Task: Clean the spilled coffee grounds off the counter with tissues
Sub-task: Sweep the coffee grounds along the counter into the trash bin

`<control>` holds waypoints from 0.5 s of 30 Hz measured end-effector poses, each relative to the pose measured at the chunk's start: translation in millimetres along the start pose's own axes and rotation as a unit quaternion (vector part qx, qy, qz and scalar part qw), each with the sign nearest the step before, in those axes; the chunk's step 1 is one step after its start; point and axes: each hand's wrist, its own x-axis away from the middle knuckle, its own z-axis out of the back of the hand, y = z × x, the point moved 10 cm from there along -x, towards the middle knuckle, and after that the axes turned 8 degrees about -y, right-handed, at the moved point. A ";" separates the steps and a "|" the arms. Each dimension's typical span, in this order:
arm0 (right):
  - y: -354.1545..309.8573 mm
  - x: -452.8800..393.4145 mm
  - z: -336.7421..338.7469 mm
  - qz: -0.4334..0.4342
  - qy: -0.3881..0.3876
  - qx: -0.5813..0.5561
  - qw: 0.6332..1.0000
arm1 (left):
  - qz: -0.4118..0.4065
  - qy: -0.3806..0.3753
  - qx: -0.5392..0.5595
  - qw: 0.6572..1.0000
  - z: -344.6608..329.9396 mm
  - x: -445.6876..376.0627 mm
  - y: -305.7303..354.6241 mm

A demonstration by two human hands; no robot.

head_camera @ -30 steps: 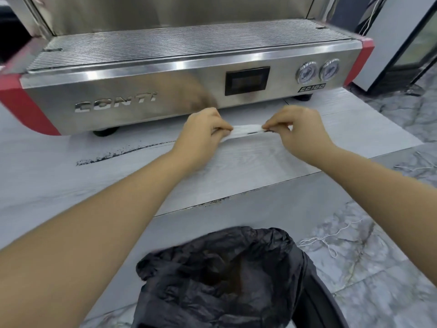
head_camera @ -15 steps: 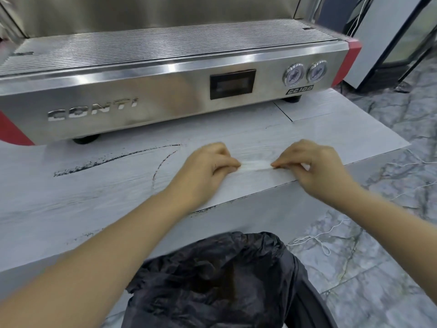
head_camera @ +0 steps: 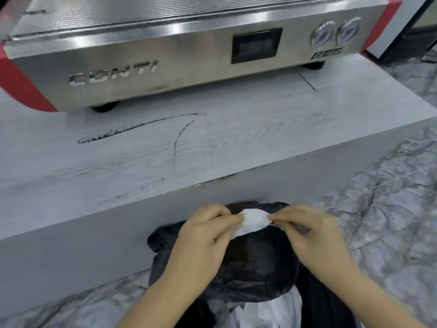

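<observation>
We are pinching the tissue point(head_camera: 253, 222) taut between left hand point(head_camera: 208, 235) and right hand point(head_camera: 307, 233), tipping its grounds carefully into the bin bag point(head_camera: 255, 263) below.

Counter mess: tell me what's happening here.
A person is clearing coffee grounds from the counter. Both hands, left and right, pinch a white tissue over the black bin bag below the counter edge. Lines of grounds remain on the counter in front of the espresso machine.
</observation>
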 end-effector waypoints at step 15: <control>85.1 33.6 -134.5 -0.125 -0.140 0.225 0.956 | 0.100 -0.247 -0.237 0.934 -149.8 39.2 -102.6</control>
